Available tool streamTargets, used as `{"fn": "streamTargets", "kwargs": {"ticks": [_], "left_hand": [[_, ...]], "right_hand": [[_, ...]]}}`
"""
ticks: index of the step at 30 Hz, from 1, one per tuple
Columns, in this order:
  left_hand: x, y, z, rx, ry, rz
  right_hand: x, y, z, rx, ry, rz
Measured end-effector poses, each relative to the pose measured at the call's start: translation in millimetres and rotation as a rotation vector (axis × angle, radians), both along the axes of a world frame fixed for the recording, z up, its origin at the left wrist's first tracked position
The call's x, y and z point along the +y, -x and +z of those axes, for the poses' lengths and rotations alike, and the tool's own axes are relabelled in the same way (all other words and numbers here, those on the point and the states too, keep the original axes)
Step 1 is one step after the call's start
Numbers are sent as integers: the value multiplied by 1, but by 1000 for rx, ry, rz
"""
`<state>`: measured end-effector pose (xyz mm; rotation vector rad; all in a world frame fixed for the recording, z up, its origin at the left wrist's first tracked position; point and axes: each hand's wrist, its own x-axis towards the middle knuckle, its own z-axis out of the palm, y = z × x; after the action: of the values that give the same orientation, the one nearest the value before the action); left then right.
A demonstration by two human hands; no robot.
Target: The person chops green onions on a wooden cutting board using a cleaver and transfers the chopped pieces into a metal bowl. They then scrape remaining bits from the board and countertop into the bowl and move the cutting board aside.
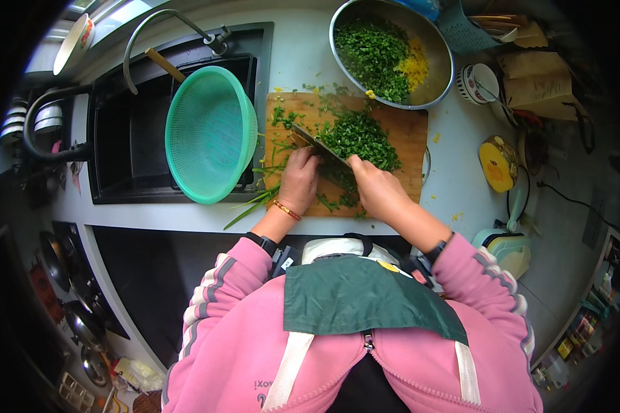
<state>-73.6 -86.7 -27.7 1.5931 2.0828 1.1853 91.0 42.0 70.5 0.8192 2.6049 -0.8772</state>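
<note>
A wooden cutting board (411,139) lies on the counter, with a heap of chopped green leaves (364,137) on it. My right hand (380,188) grips a kitchen knife (321,144), its blade slanting up and left beside the heap. Close to the blade, my left hand (298,180) rests on the board with curled fingers, over long green stalks (256,199) that stick out past the board's left edge. What lies under those fingers is mostly hidden. Behind the board, a steel bowl (436,82) holds more chopped greens and a yellow chopped food (416,64).
A green plastic colander (210,134) stands tilted over the black sink (129,191), under a curved faucet (150,20). At the right are a cut pumpkin (498,165), stacked small bowls (478,82), a blue utensil basket (465,31) and a black cable (573,199).
</note>
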Motion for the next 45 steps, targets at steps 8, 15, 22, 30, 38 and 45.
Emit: {"fn": "streamTargets", "kwargs": {"ticks": [8, 15, 22, 30, 38, 45], "left_hand": [[-5, 0, -3, 28, 28, 7], [-8, -2, 6, 79, -4, -7], [-13, -2, 3, 78, 37, -4], [-16, -3, -1, 44, 27, -12], [-18, -5, -3, 19, 7, -13], [-22, -2, 2, 45, 76, -20]], "right_hand": [[4, -17, 15, 15, 44, 16], [0, 10, -1, 174, 18, -35], [-2, -10, 12, -197, 16, 78], [-2, -2, 6, 224, 12, -46], [-10, 10, -1, 191, 26, 2], [-5, -8, 12, -148, 20, 70]]}}
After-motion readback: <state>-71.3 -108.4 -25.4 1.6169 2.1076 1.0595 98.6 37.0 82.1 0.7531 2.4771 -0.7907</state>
